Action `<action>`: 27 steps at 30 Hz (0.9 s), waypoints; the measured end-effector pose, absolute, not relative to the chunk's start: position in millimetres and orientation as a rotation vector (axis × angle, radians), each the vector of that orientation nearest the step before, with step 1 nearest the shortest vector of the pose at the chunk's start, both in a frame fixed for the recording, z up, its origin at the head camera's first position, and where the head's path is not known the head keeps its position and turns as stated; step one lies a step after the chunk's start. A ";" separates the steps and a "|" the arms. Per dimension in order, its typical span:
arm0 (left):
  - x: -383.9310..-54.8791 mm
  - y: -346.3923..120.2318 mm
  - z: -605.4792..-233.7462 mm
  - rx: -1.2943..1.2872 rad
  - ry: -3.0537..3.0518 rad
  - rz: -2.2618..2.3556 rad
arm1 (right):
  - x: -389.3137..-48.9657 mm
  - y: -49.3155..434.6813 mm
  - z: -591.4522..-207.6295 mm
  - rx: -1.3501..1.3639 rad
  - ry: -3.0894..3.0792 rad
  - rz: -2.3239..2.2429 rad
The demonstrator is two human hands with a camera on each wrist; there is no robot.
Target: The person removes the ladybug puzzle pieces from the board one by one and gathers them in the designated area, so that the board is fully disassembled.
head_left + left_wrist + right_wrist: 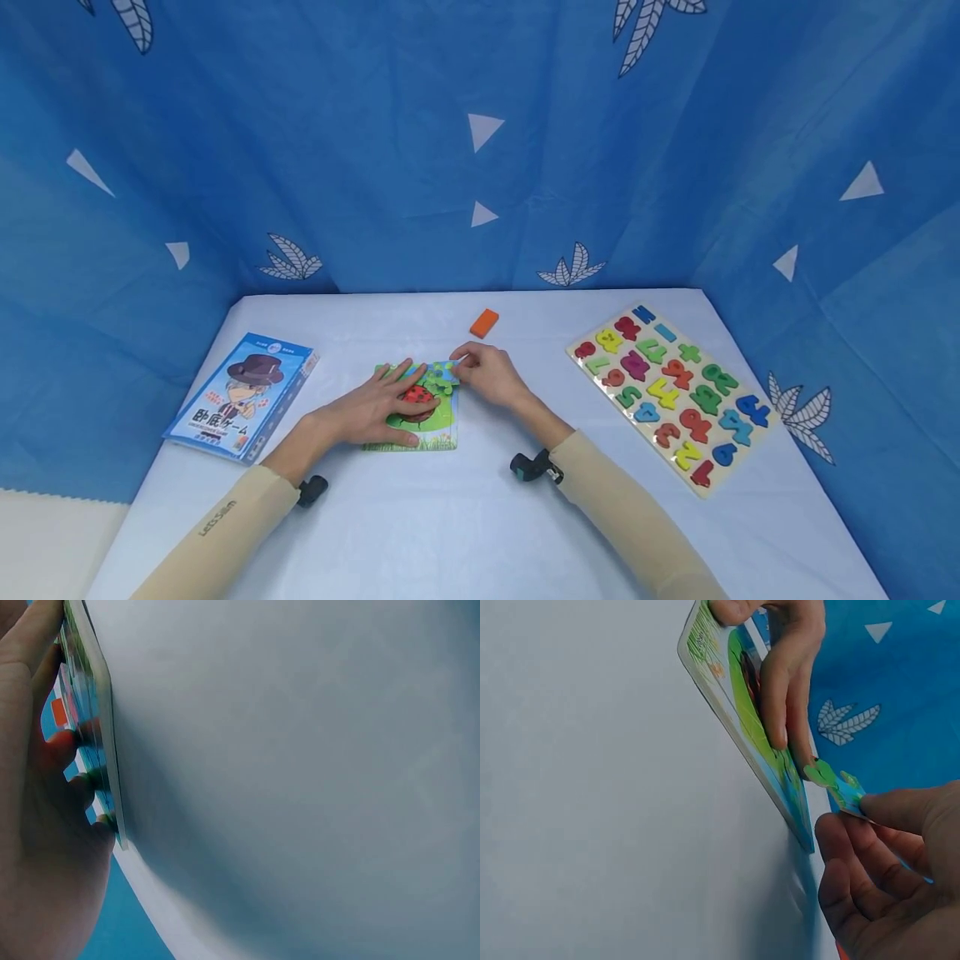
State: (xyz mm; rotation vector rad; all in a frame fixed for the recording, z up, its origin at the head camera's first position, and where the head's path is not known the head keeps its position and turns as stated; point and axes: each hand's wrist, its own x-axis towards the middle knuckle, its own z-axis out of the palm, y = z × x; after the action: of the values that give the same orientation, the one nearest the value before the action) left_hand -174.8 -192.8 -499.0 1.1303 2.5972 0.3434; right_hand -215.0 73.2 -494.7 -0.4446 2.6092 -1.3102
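Observation:
A ladybug jigsaw board (444,439) lies flat on the white table. My left hand (369,410) rests on it with the fingers spread over the red ladybug (415,402). In the left wrist view, that palm and its fingertips lie along the board's pale edge (107,735). At the board's upper right corner, my right hand (491,375) pinches a green and blue puzzle piece (834,785) between thumb and fingers. The right wrist view shows this piece tilted and raised above the board's surface, close to the left fingertips.
Beyond the board lies an orange block (484,322). A blue game box (243,398) with a cartoon figure in a hat stands at the left. On the right is a wooden number board (592,377) with several colourful digits. Blue curtains (420,167) enclose the table.

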 end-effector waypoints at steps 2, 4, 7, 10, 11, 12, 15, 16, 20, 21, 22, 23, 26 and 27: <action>-174.6 -192.7 -498.9 1.129 2.596 0.341 | -214.9 76.3 -493.9 -0.432 2.597 -1.332; -174.5 -192.5 -498.9 1.128 2.600 0.345 | -214.8 79.4 -493.3 -0.421 2.587 -1.345; -174.5 -192.1 -499.7 1.136 2.608 0.350 | -214.2 84.4 -491.6 -0.402 2.567 -1.364; -174.4 -191.6 -500.9 1.145 2.613 0.364 | -213.4 89.7 -489.8 -0.381 2.561 -1.375; -174.4 -191.5 -501.0 1.143 2.612 0.367 | -213.3 91.7 -489.5 -0.376 2.560 -1.377; -174.4 -191.4 -501.2 1.141 2.611 0.367 | -213.0 93.7 -489.0 -0.371 2.561 -1.379; -174.2 -191.7 -501.1 1.134 2.606 0.366 | -212.3 99.8 -487.6 -0.356 2.566 -1.390; -174.2 -191.9 -501.0 1.133 2.605 0.364 | -212.3 102.0 -487.0 -0.353 2.569 -1.397; -174.3 -192.3 -501.4 1.143 2.604 0.367 | -214.1 111.6 -485.9 -0.331 2.574 -1.436; -174.3 -192.4 -501.5 1.144 2.605 0.369 | -215.1 114.0 -485.9 -0.324 2.574 -1.443; -174.3 -192.5 -501.6 1.144 2.606 0.370 | -216.2 116.4 -486.1 -0.315 2.579 -1.444; -174.3 -192.6 -501.7 1.143 2.608 0.372 | -217.1 118.7 -486.0 -0.305 2.582 -1.443; -174.4 -193.0 -502.1 1.142 2.610 0.374 | -219.5 124.9 -485.5 -0.278 2.607 -1.414; -174.4 -193.2 -502.2 1.143 2.611 0.375 | -220.1 126.6 -485.2 -0.269 2.615 -1.400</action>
State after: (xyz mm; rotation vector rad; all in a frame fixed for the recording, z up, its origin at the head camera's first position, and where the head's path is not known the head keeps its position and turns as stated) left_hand -174.4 -193.2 -502.2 1.1431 2.6115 0.3748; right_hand -220.1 126.6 -485.2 -0.2691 2.6155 -1.4003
